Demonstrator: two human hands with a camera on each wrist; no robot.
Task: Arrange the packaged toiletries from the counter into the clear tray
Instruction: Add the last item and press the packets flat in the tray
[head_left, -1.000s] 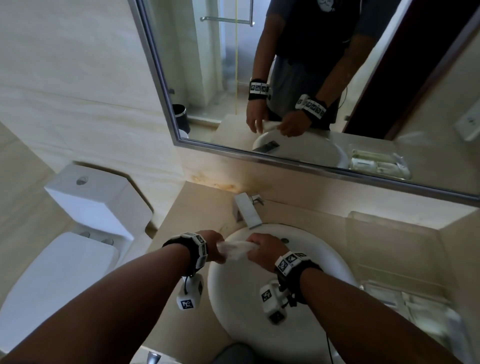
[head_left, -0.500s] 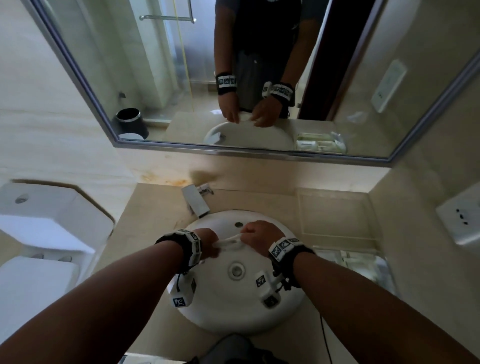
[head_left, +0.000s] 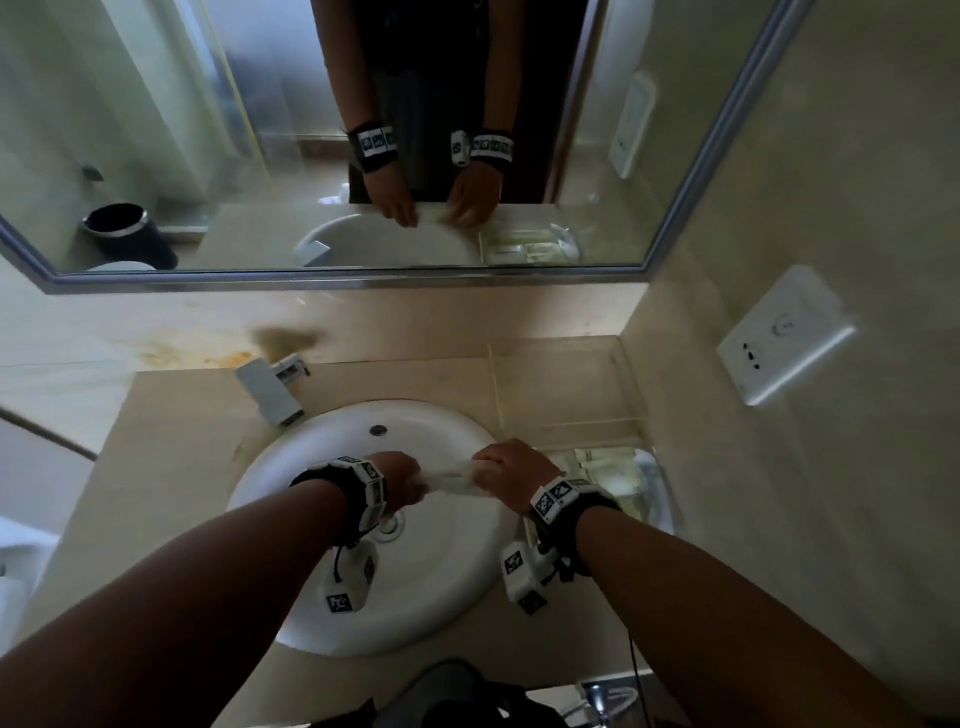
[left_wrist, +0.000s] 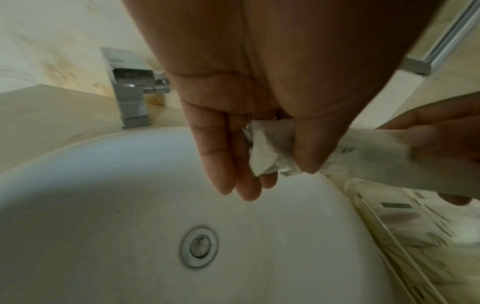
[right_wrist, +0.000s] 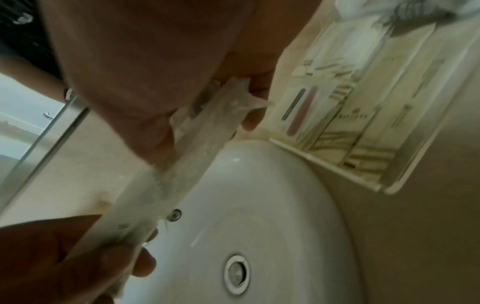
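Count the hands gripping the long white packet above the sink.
2. The left hand pinches one end of the packet, the right hand grips the other, above the sink.

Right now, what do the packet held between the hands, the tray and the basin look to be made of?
Packet: thin, whitish, matte wrap, paper or film, crumpling where the left hand and right hand pinch its ends. Tray: clear rigid plastic, likely acrylic; packets show through its walls. Basin: glossy white, probably glazed ceramic.
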